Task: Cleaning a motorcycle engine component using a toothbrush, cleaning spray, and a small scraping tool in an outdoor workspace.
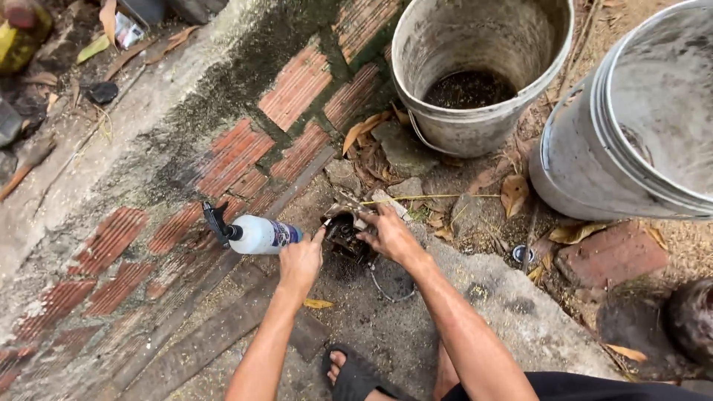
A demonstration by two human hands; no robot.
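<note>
Right hand (390, 234) grips a dark dirty part (345, 234) to steady it — left hand (301, 260), fingers curled, pokes it; spray bottle (256, 234) lies at nine o'clock.

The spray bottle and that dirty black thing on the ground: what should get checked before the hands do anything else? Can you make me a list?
1. Left hand has hold of the spray bottle: ok, it holds the bottle's base end.
2. Bottle's black nozzle aimed at the dirty dark object: not ok, it points away to the left.
3. Right hand steadies the object: ok, fingers rest on it.
4. What the object is: cannot tell, it is caked in dirt.
5. Sandalled foot apart from the object: ok.
6. Grey bucket upright: ok, with dark matter at its bottom.
</note>
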